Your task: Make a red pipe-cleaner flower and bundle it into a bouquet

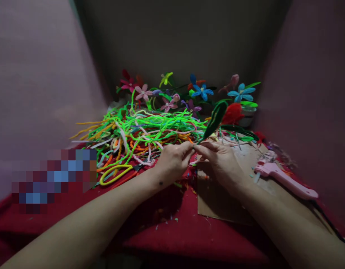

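Note:
A dark green pipe-cleaner leaf [216, 118] stands tilted up to the right above my hands. My left hand [173, 158] pinches the lower end of its stem, thumb and forefinger pressed together. From the other side my right hand [217, 160] grips the same stem, its fingertips meeting those of the left. The very bottom of the stem is hidden by the fingers. Behind the hands spreads a tangled heap of pipe cleaners [161, 125], mostly bright green, with pink, orange and white ones among them.
Pipe-cleaner flowers [202, 91] line the back. Yellow-handled scissors [116, 175] lie left of my hands. At right, a pink glue gun [287, 181] rests on a cardboard sheet [217, 203]. Small scraps dot the red cloth [172, 231]. Walls rise on both sides.

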{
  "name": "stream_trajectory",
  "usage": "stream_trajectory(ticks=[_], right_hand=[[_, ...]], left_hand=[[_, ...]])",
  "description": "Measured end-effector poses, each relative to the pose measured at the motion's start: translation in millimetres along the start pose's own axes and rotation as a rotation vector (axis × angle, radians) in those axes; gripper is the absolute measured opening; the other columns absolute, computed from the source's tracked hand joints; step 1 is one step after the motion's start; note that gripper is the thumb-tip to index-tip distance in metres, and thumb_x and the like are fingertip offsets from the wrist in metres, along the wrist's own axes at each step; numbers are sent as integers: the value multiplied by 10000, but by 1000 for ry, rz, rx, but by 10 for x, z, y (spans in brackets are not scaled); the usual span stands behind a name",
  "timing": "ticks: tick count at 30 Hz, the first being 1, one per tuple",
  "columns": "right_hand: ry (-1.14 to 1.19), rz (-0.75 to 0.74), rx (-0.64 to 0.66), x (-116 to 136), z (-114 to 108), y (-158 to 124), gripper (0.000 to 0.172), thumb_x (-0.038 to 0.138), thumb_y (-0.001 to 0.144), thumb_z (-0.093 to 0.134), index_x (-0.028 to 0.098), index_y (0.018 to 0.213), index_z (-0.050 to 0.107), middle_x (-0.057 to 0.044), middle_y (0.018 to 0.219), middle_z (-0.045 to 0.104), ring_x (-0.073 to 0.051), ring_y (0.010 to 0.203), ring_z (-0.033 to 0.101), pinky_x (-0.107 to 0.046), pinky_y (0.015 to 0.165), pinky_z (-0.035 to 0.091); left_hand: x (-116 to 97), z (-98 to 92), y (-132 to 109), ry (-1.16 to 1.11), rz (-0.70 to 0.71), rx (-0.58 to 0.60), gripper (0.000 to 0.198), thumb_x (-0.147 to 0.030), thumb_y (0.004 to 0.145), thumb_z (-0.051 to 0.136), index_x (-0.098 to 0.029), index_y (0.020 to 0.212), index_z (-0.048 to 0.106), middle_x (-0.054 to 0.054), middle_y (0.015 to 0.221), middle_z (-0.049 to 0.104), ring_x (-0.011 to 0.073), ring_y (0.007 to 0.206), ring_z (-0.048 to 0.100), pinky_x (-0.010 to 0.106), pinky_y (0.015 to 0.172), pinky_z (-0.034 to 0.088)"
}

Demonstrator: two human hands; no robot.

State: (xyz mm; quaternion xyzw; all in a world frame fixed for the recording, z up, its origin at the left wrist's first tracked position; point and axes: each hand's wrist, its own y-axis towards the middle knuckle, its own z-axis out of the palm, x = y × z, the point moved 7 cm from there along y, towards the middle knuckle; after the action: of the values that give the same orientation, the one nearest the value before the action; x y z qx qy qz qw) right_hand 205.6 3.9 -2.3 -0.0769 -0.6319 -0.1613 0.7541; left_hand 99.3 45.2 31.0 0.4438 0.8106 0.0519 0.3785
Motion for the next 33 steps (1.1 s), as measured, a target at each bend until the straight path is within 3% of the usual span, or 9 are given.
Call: stream_trajectory(ticks=[3, 5, 11, 14, 19, 22, 26, 30, 33], right_hand=[[-71, -59, 7, 72, 6, -23, 198, 370, 699, 691, 173, 685, 683, -3, 670, 628, -125, 619, 567, -257, 578, 463], [-35, -1, 90, 34, 55, -24, 189, 369, 749, 643, 186, 733, 689, -14, 676, 643, -145, 612, 588, -283, 580, 479], [99, -65, 151, 55, 78, 19, 50, 286, 694, 703, 238, 689, 692, -1, 676, 637, -154, 652, 600, -281, 624, 490], [102, -51, 117, 35, 67, 17, 76, 274, 684, 708, 223, 637, 678, -6, 657, 624, -155, 635, 592, -285, 595, 486], [10, 24, -69, -29, -25, -21, 155, 356, 650, 732, 223, 722, 698, -23, 749, 653, -150, 584, 577, -272, 482, 464], [-84, -25, -103, 1, -47, -33, 172, 363, 638, 744, 200, 660, 696, -20, 716, 636, -128, 581, 559, -230, 450, 430], [-89, -34, -39, -24, -30, -37, 164, 360, 678, 724, 209, 737, 697, -14, 727, 635, -132, 606, 580, -231, 485, 469], [46, 2, 41, -64, 6, -45, 116, 326, 701, 712, 242, 774, 677, -2, 738, 642, -146, 610, 611, -267, 524, 514], [75, -40, 71, -12, 34, -34, 139, 310, 705, 709, 260, 832, 683, 7, 721, 641, -137, 605, 611, -261, 539, 516]], left_hand=[[82, 50, 9, -417, -212, 133, 243, -263, 848, 467, -164, 628, 495, -47, 488, 473, 61, 391, 436, 193, 424, 329], [93, 124, 0, -717, -311, 237, 175, -254, 830, 498, -153, 690, 525, -49, 508, 506, 54, 364, 454, 178, 387, 337], [54, 262, -5, -1303, -332, 450, 134, -235, 826, 495, -137, 747, 542, -66, 513, 472, 26, 306, 369, 158, 323, 306], [56, 256, 0, -1116, -291, 449, 178, -252, 851, 452, -147, 734, 533, -56, 521, 469, 39, 325, 373, 178, 354, 334], [7, -8, -15, -71, -3, 16, 202, -300, 858, 464, -159, 743, 551, 51, 700, 607, 144, 637, 571, 244, 581, 412], [-73, 20, -68, 197, 147, -18, 191, -297, 858, 453, -154, 840, 578, 78, 787, 635, 172, 702, 578, 265, 612, 402], [3, -18, -17, -96, 31, -27, 180, -220, 848, 459, -172, 692, 535, -10, 590, 551, 104, 546, 520, 229, 555, 393], [59, 95, 3, -732, -244, 167, 154, -199, 843, 455, -153, 708, 515, -48, 519, 503, 51, 371, 466, 176, 395, 372], [41, 151, -8, -1021, -307, 246, 144, -201, 828, 491, -134, 704, 520, -42, 529, 533, 41, 350, 480, 151, 350, 382]])
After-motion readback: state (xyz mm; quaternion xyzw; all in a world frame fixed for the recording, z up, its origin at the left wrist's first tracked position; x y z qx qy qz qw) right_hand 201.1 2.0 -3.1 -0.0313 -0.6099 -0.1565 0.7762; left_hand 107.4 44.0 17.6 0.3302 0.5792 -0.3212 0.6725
